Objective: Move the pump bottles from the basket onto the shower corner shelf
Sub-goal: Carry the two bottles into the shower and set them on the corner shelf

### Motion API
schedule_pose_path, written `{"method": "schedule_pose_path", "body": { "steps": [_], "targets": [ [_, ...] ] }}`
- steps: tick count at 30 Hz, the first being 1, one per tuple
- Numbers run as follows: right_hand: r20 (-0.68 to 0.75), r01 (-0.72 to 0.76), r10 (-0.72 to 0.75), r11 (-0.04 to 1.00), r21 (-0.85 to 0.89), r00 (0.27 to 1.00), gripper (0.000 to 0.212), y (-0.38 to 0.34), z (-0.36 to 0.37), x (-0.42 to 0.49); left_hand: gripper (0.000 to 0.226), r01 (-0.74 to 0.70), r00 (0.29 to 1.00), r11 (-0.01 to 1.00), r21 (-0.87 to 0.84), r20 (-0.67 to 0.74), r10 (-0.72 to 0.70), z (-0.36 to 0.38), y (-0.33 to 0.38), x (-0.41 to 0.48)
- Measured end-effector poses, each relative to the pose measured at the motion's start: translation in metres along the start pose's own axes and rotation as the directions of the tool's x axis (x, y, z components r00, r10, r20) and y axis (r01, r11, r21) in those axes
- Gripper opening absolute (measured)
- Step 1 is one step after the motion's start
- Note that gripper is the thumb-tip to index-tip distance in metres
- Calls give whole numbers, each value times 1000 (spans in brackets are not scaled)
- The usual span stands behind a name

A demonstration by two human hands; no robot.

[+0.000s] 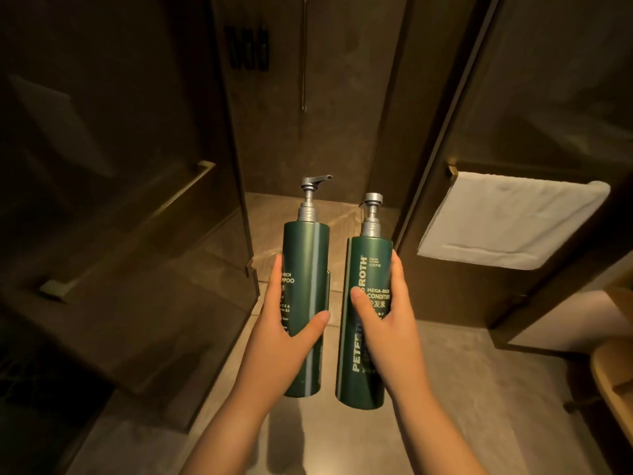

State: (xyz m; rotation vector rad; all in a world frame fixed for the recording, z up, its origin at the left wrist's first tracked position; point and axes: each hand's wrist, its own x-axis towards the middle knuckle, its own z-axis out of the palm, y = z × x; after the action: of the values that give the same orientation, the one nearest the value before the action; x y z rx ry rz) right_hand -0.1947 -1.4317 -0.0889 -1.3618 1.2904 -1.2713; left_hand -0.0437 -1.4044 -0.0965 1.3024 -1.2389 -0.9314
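I carry two tall dark green pump bottles with silver pumps, held upright in front of me. My left hand (286,323) grips the shampoo bottle (306,255), its spout pointing right. My right hand (385,313) grips the conditioner bottle (368,269), thumb across the white label text. Both bottles hang in the air above the floor at the shower doorway. On the far shower wall hangs a dark wire shelf (248,46). No basket is in view.
A glass shower door (120,166) with a brass handle bar (137,228) stands open on the left. A white towel (510,221) hangs on a rail at the right. A shower hose (303,53) hangs on the back wall. A wooden stool edge (613,378) shows at lower right.
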Motion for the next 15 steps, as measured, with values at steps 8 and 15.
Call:
{"method": "schedule_pose_path", "body": {
  "steps": [8,15],
  "targets": [
    [0,-13,13,994,112,1000,70,8,46,103,90,8,997,1000,-22,71,-7,-7,-15,120],
    [27,-43,41,994,97,999,70,28,61,207,90,19,996,1000,14,89,-20,6,-40,220]
  ]
}}
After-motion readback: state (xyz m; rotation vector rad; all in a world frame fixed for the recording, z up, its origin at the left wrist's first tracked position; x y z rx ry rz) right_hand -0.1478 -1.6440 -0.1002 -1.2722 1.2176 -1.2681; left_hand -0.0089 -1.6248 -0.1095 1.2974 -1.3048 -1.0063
